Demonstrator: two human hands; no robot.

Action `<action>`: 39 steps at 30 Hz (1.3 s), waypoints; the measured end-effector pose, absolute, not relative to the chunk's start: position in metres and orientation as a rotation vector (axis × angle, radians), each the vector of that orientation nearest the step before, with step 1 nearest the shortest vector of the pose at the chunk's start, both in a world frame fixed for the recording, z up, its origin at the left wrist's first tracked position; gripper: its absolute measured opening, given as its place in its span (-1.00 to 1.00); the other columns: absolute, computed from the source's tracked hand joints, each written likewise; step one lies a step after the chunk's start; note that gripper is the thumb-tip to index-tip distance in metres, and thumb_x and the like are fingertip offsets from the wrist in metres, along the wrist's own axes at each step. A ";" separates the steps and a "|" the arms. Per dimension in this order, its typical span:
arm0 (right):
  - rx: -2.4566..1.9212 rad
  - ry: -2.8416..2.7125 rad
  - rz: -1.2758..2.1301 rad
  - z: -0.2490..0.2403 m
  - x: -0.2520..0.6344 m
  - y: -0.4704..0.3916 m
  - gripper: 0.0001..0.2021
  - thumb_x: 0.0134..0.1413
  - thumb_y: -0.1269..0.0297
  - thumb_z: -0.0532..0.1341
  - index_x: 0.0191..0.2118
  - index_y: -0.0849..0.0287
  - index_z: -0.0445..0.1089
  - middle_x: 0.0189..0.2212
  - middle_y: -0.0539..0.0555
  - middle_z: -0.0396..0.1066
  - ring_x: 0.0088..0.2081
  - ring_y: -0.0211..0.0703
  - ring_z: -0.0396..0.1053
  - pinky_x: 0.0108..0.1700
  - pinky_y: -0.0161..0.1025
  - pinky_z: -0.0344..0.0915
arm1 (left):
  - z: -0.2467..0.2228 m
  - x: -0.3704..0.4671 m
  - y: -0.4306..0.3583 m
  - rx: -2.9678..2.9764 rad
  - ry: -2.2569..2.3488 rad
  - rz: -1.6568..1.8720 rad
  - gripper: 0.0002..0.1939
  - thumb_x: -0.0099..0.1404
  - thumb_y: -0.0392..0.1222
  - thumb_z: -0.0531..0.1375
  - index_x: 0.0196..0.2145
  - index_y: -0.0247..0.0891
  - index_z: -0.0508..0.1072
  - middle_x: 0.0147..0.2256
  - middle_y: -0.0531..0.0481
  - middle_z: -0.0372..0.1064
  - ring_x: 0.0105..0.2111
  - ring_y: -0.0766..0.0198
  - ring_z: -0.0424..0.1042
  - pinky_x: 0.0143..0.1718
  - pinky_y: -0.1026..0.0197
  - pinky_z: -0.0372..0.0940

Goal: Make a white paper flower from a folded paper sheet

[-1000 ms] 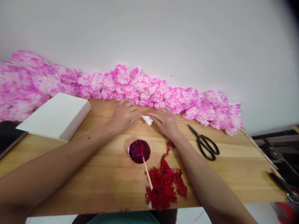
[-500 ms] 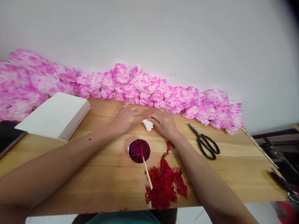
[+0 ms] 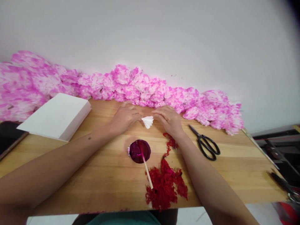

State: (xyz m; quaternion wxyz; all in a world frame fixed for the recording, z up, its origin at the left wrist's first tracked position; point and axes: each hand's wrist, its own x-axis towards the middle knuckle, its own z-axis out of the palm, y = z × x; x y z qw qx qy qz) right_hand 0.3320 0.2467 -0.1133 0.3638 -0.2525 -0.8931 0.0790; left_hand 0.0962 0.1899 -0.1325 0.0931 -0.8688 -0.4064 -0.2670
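A small fan of white pleated paper [image 3: 147, 121] spreads out between my hands, just above the middle of the table. Its gathered end is pinched by the closed fingers of my left hand [image 3: 126, 117]. To the right of the fan, my right hand [image 3: 169, 121] is held apart from it, fingers stretched out to the left and nothing visible in them. Nearer to me stands a round dish of dark magenta liquid [image 3: 147, 152] with a thin wooden stick [image 3: 148, 173] leaning out of it. The stick's dry end rests on a tangle of red yarn [image 3: 161, 190].
Black-handled scissors [image 3: 207, 145] lie right of my right forearm. A stack of white paper [image 3: 56, 115] is at the left, beside a dark flat object [image 3: 9, 137]. Crumpled pink-and-white paper flowers [image 3: 140, 84] line the wall. Another black-handled tool [image 3: 281, 182] sits at the right edge.
My right hand has let go of the white paper and moved slightly right. The pleats now fan out wider in my left hand.
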 end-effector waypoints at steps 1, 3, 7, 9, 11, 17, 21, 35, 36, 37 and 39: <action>-0.616 -2.327 0.205 -0.113 0.331 0.246 -0.83 0.26 0.26 0.17 -0.18 0.08 0.52 -0.27 0.06 0.56 -0.18 -0.10 0.45 -0.08 -0.08 0.33 | -0.132 0.096 0.190 -2.575 -1.208 -0.794 -0.70 0.47 -0.22 0.00 -0.23 -0.19 0.55 -0.31 0.02 0.53 -0.23 0.16 0.39 -0.11 0.03 0.09; -0.597 -2.367 0.213 -0.113 0.330 0.245 -0.83 0.26 0.25 0.17 -0.18 0.07 0.53 -0.25 0.06 0.57 -0.16 -0.09 0.46 -0.06 -0.06 0.34 | -0.132 0.096 0.190 -2.568 -1.211 -0.790 -0.70 0.47 -0.22 0.01 -0.26 -0.20 0.54 -0.34 0.03 0.52 -0.26 0.16 0.38 -0.12 0.03 0.10; -0.578 -2.426 0.197 -0.115 0.329 0.245 -0.81 0.27 0.25 0.16 -0.18 0.07 0.53 -0.24 0.05 0.58 -0.15 -0.08 0.45 -0.05 -0.04 0.34 | -0.133 0.097 0.191 -2.568 -1.192 -0.776 -0.70 0.47 -0.24 0.00 -0.25 -0.20 0.53 -0.35 0.02 0.52 -0.27 0.17 0.37 -0.11 0.02 0.11; -0.551 -2.455 0.187 -0.115 0.328 0.244 -0.81 0.27 0.26 0.15 -0.17 0.10 0.52 -0.23 0.05 0.58 -0.17 -0.09 0.45 -0.07 -0.06 0.32 | -0.134 0.099 0.191 -2.570 -1.185 -0.785 -0.70 0.47 -0.23 0.00 -0.25 -0.20 0.54 -0.36 0.01 0.51 -0.26 0.17 0.37 -0.10 0.03 0.12; -0.539 -2.480 0.188 -0.116 0.326 0.242 -0.81 0.27 0.26 0.15 -0.15 0.11 0.51 -0.23 0.04 0.58 -0.19 -0.11 0.44 -0.09 -0.08 0.31 | -0.135 0.100 0.190 -2.570 -1.192 -0.802 -0.70 0.47 -0.21 0.00 -0.25 -0.20 0.54 -0.36 0.00 0.51 -0.27 0.17 0.37 -0.12 0.04 0.14; -0.542 -2.510 0.200 -0.117 0.318 0.234 -0.78 0.28 0.21 0.13 -0.14 0.13 0.50 -0.26 0.07 0.56 -0.19 -0.13 0.43 -0.11 -0.14 0.27 | -0.132 0.105 0.187 -2.601 -1.189 -0.798 -0.66 0.47 -0.18 -0.01 -0.31 -0.24 0.54 -0.38 -0.02 0.49 -0.30 0.18 0.36 -0.13 0.05 0.12; -0.578 -2.529 0.162 -0.115 0.315 0.230 -0.76 0.31 0.20 0.10 -0.24 0.15 0.48 -0.34 0.06 0.53 -0.25 -0.13 0.39 -0.16 -0.15 0.23 | -0.132 0.106 0.186 -2.595 -1.200 -0.820 -0.64 0.47 -0.15 -0.01 -0.35 -0.24 0.53 -0.42 -0.01 0.46 -0.32 0.18 0.36 -0.15 0.06 0.12; -0.919 -2.301 0.022 -0.116 0.334 0.251 -0.75 0.31 0.17 0.09 -0.32 0.12 0.45 -0.39 0.07 0.48 -0.28 -0.06 0.33 -0.18 -0.09 0.18 | -0.131 0.097 0.189 -2.535 -1.278 -0.876 -0.67 0.45 -0.16 0.04 -0.34 -0.20 0.57 -0.39 -0.01 0.54 -0.35 0.19 0.40 -0.15 0.06 0.12; -0.916 -2.256 0.020 -0.115 0.335 0.250 -0.76 0.30 0.18 0.10 -0.30 0.11 0.45 -0.38 0.06 0.49 -0.28 -0.07 0.34 -0.18 -0.08 0.20 | -0.131 0.097 0.189 -2.531 -1.291 -0.878 -0.67 0.45 -0.15 0.04 -0.33 -0.20 0.58 -0.38 -0.01 0.54 -0.35 0.18 0.41 -0.15 0.05 0.12; -0.885 -2.239 0.022 -0.114 0.334 0.249 -0.78 0.30 0.19 0.11 -0.29 0.11 0.45 -0.36 0.06 0.49 -0.26 -0.07 0.35 -0.16 -0.08 0.21 | -0.131 0.097 0.188 -2.529 -1.305 -0.874 -0.68 0.44 -0.15 0.05 -0.33 -0.19 0.58 -0.37 -0.01 0.54 -0.34 0.18 0.41 -0.14 0.05 0.13; -0.783 -2.273 0.040 -0.112 0.332 0.246 -0.81 0.29 0.21 0.13 -0.26 0.10 0.46 -0.31 0.06 0.51 -0.21 -0.08 0.37 -0.11 -0.08 0.23 | -0.130 0.097 0.188 -2.533 -1.334 -0.856 -0.68 0.44 -0.14 0.06 -0.33 -0.19 0.58 -0.37 -0.02 0.55 -0.32 0.16 0.42 -0.13 0.04 0.13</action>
